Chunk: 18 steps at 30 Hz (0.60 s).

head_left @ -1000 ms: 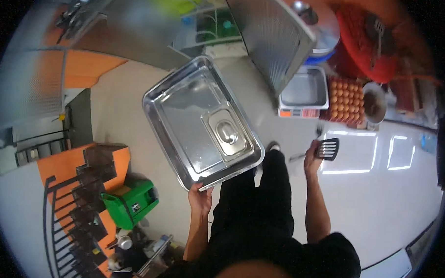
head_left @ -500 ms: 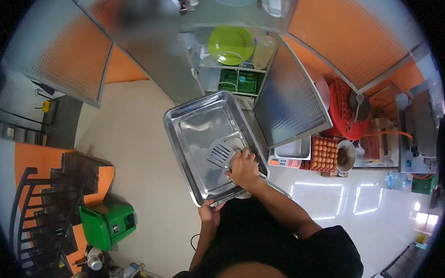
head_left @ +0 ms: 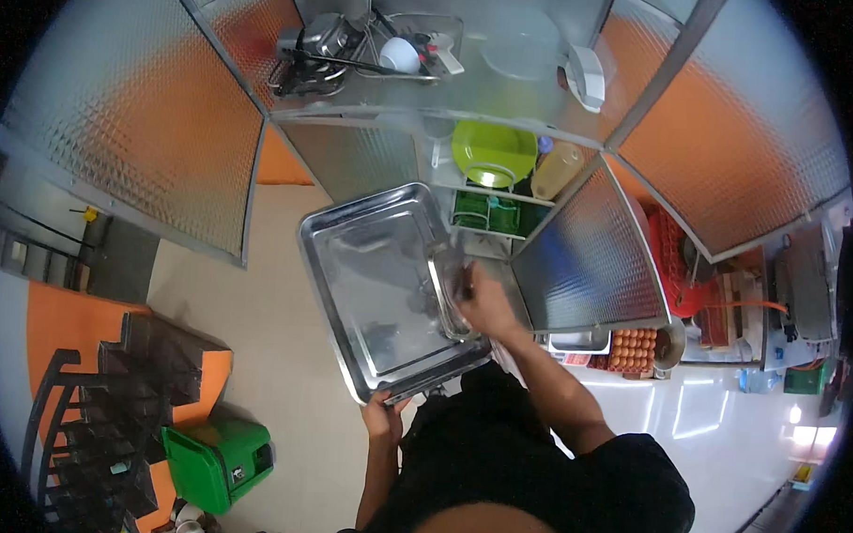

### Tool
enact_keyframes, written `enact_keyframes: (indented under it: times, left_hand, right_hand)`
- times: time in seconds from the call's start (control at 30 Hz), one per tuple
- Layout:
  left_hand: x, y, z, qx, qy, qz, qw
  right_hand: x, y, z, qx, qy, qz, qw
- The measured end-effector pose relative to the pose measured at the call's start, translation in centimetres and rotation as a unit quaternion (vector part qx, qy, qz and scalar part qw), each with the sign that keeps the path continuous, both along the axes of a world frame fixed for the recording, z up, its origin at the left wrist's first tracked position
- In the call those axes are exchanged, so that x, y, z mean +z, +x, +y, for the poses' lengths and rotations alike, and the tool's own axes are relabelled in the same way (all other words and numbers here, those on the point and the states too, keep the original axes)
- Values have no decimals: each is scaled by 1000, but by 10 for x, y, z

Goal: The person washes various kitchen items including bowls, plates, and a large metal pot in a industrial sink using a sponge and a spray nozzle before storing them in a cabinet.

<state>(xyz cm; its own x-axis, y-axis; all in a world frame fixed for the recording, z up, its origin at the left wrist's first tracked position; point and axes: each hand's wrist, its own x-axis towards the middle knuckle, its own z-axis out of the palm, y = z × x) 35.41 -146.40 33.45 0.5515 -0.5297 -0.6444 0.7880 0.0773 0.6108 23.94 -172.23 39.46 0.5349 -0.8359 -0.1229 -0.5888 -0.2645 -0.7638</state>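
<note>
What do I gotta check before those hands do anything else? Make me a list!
1. Left hand gripping the tray's near rim: ok.
2. Right hand holding the small metal piece firmly: cannot tell; the hand is blurred.
3. Small metal piece lying flat in the tray: not ok; it looks tipped.
4. Tray level: cannot tell from this one view.
5. Eggs away from both hands: ok.
6. Cabinet door on the right shut: not ok; it stands open.
</note>
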Motion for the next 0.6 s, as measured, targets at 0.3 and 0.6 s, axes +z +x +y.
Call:
enact_keyframes:
  times: [0.3,0.6]
  left_hand:
    - [-4,18,-52,153,6,51,987]
    - [23,6,-105,268,55,46,961]
  right_hand:
    - [169,68,-253,-94,194,-366,905]
    - [134,210,-496,-75,136,-305,940]
